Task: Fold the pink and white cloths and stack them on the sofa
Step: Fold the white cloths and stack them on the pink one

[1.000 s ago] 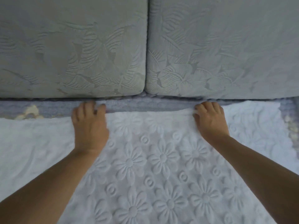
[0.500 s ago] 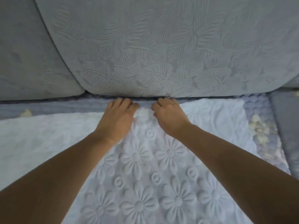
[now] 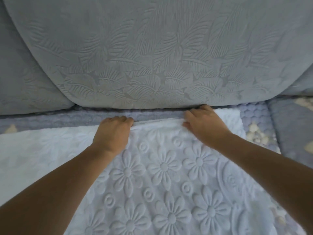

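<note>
Two hands work the far edge of the white cloth [image 3: 162, 175], which lies spread over the sofa seat [image 3: 50, 118] with its flower pattern up. Half a second ago the hands were nearly touching at the middle of that edge; now they have drawn apart along it, which probably means a fold is being smoothed flat. Left hand [image 3: 112, 133] has its fingers [image 3: 118, 119] curled over the edge, gripping the layers. Right hand [image 3: 202, 123] lies flatter, pressing the cloth beside the back cushion [image 3: 160, 56]. No pink cloth is in view.
</note>
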`<state>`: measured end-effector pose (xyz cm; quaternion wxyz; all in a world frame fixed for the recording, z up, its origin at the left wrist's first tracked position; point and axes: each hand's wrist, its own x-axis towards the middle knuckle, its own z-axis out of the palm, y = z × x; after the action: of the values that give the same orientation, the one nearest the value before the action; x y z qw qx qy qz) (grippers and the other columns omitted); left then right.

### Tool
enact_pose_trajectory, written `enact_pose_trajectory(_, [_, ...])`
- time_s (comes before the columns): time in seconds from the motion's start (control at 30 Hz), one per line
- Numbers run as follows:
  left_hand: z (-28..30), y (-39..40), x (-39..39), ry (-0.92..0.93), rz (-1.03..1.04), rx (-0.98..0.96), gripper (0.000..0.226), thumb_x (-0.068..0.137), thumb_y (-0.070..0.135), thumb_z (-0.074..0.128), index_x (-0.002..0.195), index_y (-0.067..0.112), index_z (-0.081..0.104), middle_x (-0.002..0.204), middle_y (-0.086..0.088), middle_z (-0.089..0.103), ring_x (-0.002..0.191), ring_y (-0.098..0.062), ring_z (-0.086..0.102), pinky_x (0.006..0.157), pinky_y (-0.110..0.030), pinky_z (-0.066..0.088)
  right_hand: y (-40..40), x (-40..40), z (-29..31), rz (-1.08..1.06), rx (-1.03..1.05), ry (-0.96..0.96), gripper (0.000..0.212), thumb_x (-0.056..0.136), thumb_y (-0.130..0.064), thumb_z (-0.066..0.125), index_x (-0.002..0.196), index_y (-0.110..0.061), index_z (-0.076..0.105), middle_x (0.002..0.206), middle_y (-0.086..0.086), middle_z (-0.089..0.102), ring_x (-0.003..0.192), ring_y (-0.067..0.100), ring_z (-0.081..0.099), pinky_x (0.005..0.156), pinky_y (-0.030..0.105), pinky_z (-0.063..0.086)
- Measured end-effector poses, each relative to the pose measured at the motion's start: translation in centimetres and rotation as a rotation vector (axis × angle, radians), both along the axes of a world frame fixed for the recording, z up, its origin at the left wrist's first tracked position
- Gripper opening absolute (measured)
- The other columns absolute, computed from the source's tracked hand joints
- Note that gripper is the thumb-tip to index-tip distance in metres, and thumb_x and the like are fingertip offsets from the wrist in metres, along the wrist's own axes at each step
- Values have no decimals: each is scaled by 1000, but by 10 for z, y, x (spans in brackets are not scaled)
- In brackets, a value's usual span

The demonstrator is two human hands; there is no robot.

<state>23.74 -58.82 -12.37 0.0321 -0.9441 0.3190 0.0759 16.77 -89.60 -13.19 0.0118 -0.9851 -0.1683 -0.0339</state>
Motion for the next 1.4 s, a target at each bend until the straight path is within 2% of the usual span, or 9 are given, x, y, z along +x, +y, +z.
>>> enact_pose_trajectory(0.1, [-1, -3, -4, -15, 17, 1, 29, 52, -3, 79, 72, 10, 62, 57, -7, 56, 48, -29, 55, 47, -32, 42, -67, -26, 13, -231, -29, -10, 25, 91, -31, 53, 81, -10, 62, 73, 9, 63, 67, 32, 62, 81, 44, 44])
enact_pose_trajectory(0.27, [2, -5, -3, 7, 45, -28, 30, 51, -2, 80, 65, 9, 56, 56, -9, 55, 45, -29, 53, 47, -26, 33, -114, -55, 37, -393, 140, 140, 23, 73, -16, 88, 79, -7, 67, 73, 8, 64, 71, 33, 62, 74, 39, 44])
enact_pose_trajectory(0.4, [1, -2, -5, -27, 37, -98, 13, 70, 15, 71, 71, 10, 60, 60, -7, 57, 52, -30, 54, 49, -28, 38, -109, -62, 50, -606, 421, 245, 13, 86, -21, 76, 91, -16, 65, 80, 2, 68, 73, 23, 62, 68, 31, 43])
enact_pose_trajectory(0.57, [-6, 0, -4, -107, -5, -128, 40, 93, 32, 42, 70, 8, 66, 63, -12, 59, 53, -34, 57, 50, -35, 46, -101, -37, 29, -905, 666, 357, 10, 94, -26, 65, 102, -23, 71, 88, 3, 67, 64, 14, 59, 52, 21, 43])
enact_pose_trajectory(0.73, [-7, -2, -8, -102, 110, -258, 27, 88, 29, 59, 80, 10, 77, 102, -10, 70, 86, -34, 66, 67, -39, 56, -97, -27, 3, -824, 470, 172, 14, 86, -22, 76, 98, -16, 80, 100, 6, 62, 104, 30, 56, 86, 28, 42])
enact_pose_trajectory(0.83, [-12, 5, -15, -173, 84, -341, 22, 88, 18, 65, 102, 11, 80, 116, -10, 72, 94, -34, 69, 74, -41, 59, -103, -45, -13, -642, 363, -26, 11, 84, -15, 78, 95, -14, 82, 105, 16, 67, 105, 43, 57, 93, 38, 46])
enact_pose_trajectory(0.97, [-22, 6, -13, -186, 70, -224, 38, 90, 22, 49, 116, 5, 71, 118, -12, 68, 94, -38, 63, 69, -46, 56, -103, -55, -21, -578, 238, -63, 27, 93, -21, 65, 117, -12, 74, 120, 19, 64, 109, 43, 54, 94, 48, 52])
enact_pose_trajectory(1.2, [-14, -9, -17, -102, 149, -68, 30, 83, 6, 61, 113, 4, 67, 109, -18, 63, 91, -42, 59, 67, -48, 50, -99, -34, -3, -945, 450, 151, 37, 85, -28, 74, 119, -14, 69, 123, 9, 57, 117, 32, 48, 95, 36, 42])
enact_pose_trajectory(1.4, [-2, -27, -7, 60, 350, -61, 17, 75, 2, 68, 90, 1, 61, 95, -25, 54, 89, -45, 55, 71, -52, 48, -102, -6, 1, -1318, 760, 303, 36, 81, -43, 73, 102, -15, 68, 106, 8, 70, 101, 29, 66, 89, 39, 55])
